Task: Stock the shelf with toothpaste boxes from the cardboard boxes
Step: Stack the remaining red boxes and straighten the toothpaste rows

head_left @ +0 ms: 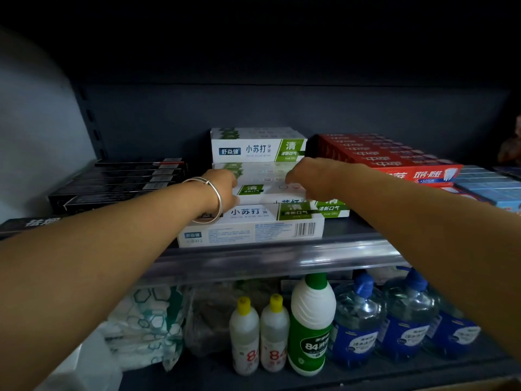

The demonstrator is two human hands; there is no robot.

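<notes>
White-and-green toothpaste boxes are stacked in the middle of the dark shelf (282, 249). A front box (251, 227) lies at the shelf edge, and a higher stack (258, 145) stands behind it. Between them lies a middle layer of the same boxes (267, 182). My left hand (222, 184), with a silver bangle on the wrist, grips the left end of that layer. My right hand (310, 176) grips its right end from above. The fingertips of both hands are hidden behind the hands.
Black toothpaste boxes (121, 182) lie to the left, red boxes (389, 156) and blue boxes (485, 187) to the right. On the shelf below stand white bottles (259, 334), a green bottle (310, 325), blue-capped jugs (380, 317) and wrapped packs (146, 320).
</notes>
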